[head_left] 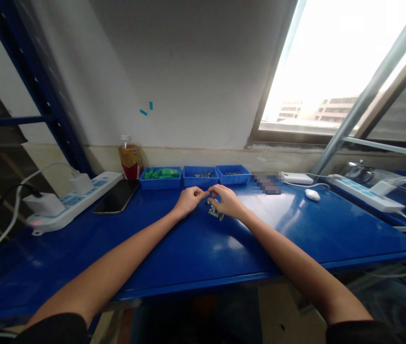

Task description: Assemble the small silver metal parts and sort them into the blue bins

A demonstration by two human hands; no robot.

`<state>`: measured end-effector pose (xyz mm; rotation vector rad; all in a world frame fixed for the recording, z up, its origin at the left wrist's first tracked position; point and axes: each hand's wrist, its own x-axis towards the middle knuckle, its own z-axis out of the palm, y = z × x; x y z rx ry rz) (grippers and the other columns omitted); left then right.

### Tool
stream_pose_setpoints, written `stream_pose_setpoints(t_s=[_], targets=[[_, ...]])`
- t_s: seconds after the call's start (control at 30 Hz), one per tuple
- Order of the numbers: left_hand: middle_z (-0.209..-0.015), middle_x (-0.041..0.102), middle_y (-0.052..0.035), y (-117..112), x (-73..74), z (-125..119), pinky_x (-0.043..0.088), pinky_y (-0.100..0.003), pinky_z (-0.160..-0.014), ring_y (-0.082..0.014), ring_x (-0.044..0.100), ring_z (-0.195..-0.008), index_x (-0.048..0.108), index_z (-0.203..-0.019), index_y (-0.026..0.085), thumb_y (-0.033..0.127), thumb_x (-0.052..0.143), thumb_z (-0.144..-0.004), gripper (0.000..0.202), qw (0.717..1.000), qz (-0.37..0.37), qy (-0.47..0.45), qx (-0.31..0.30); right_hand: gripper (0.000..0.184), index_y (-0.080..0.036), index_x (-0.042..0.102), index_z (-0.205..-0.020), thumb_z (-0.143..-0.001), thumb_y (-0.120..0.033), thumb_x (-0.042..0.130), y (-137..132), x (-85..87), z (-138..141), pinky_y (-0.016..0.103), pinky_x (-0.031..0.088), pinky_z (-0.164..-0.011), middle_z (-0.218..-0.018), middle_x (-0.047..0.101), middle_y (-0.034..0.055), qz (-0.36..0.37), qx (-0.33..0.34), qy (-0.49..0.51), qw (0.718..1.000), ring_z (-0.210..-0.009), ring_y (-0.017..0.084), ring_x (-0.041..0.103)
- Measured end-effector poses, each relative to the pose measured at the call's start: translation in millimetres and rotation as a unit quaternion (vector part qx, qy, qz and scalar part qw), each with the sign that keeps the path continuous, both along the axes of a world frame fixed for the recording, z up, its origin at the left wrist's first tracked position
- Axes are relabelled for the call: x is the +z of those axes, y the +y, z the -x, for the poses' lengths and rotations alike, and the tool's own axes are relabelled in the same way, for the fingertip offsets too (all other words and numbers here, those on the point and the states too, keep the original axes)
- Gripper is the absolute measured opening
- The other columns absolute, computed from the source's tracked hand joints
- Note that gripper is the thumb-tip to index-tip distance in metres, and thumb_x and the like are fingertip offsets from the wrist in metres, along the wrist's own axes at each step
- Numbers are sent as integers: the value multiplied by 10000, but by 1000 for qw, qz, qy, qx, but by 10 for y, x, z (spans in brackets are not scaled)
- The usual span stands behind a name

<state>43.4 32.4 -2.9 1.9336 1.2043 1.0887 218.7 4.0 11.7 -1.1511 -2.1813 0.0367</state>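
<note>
My left hand (189, 201) and my right hand (226, 202) meet fingertip to fingertip above the middle of the blue table (174, 253). Both have their fingers pinched together; whatever sits between them is too small to make out. Just under my right hand lies a little heap of small metal parts (216, 213), partly covered by its fingers. Behind my hands stand a blue bin with metal pieces (200, 182) and another blue bin with small parts (233, 179). To their left, a third blue bin (160, 183) holds green pieces.
A phone (117, 196), a drink bottle (130, 157) and a power strip (77, 200) lie to the left. Rightward are a white earphone case (312, 195), a white device (298, 178) with a cable, and another power strip (366, 193). The wall rises behind the bins.
</note>
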Motion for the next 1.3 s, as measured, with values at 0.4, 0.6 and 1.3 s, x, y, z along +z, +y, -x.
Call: stream_pose_setpoints(t_s=[0.4,0.6,1.3], targets=[[-622,582,-12,51,-39,21,368,-241,-581,-136,513,-598,601,-693,133,561,409,-856,497,995,2,-43,-85,67,-195,528,-813,-860,-200,479,-20,-10,52,259,411,-710,-792,583,25,-4,21,25,999,-759,154,553],[-826,648,-25,-55,12,-22,423,-222,-628,-137,594,-724,572,-1015,162,272,574,-778,261,994,-64,-46,-70,182,-192,513,-735,-899,-234,445,52,-55,30,249,392,-675,-738,599,22,-4,-36,43,998,-713,146,558],[-759,658,-35,-77,46,-15,454,-252,-712,-164,612,-742,615,-800,159,351,321,-923,371,993,-77,23,-84,126,-197,558,-891,-894,-248,443,-2,104,38,249,426,-733,-820,626,37,-76,-14,1,997,-777,159,585]])
